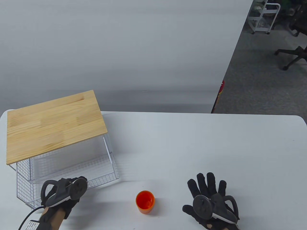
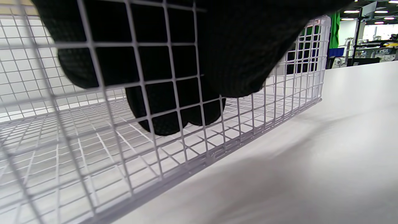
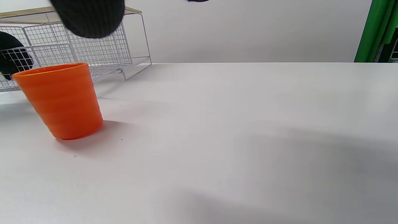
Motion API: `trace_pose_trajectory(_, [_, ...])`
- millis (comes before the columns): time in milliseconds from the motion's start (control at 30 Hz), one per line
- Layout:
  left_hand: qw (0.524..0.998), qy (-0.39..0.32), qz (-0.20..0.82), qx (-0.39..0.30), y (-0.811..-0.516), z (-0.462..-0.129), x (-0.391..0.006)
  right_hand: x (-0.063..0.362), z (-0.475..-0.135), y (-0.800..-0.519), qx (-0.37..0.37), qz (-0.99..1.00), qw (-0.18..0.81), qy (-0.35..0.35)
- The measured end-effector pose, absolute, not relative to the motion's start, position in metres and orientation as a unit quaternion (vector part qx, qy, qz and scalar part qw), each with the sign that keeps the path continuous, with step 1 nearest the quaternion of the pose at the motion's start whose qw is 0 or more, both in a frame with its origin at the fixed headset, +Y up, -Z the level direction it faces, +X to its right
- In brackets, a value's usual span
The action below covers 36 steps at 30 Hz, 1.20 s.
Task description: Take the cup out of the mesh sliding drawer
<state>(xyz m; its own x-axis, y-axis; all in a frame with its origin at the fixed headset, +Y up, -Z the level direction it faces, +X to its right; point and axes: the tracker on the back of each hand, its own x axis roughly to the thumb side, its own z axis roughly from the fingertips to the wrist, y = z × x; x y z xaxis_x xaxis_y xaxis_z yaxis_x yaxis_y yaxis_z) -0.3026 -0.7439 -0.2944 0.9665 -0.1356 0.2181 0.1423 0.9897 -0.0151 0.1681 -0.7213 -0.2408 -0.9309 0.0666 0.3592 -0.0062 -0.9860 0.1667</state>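
Two gloved hands show at the bottom of the table view, and neither holds the cup. At lower left the left hand (image 1: 62,195) hooks its fingers (image 2: 168,115) over the front rim of the mesh sliding drawer (image 1: 72,171); the left wrist view shows them curled down behind the wire, gripping it. At lower right the right hand (image 1: 211,200) lies flat on the table (image 1: 191,148), fingers spread apart and holding nothing. One orange cup (image 1: 145,202) stands upright on the bare tabletop at bottom centre, between the hands, just beside the drawer's front corner and clear of the mesh. Judging from that, the take-out step looks done and the drawer, pulled out from under its one wooden top (image 1: 54,124), holds nothing that I can see. What seems left, if anything, is for the left hand to let go or slide the drawer home, minding the cup close by. Count: two hands, one cup, one drawer, one wooden top.
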Motion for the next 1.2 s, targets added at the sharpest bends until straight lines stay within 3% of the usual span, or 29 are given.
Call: trace_pose_trajectory(1200, [0.993, -0.090, -0.078, -0.010, -0.740, -0.311, -0.309, 0.169, -0.241, -0.722, 0.182, 0.980, 0.021, 0.079])
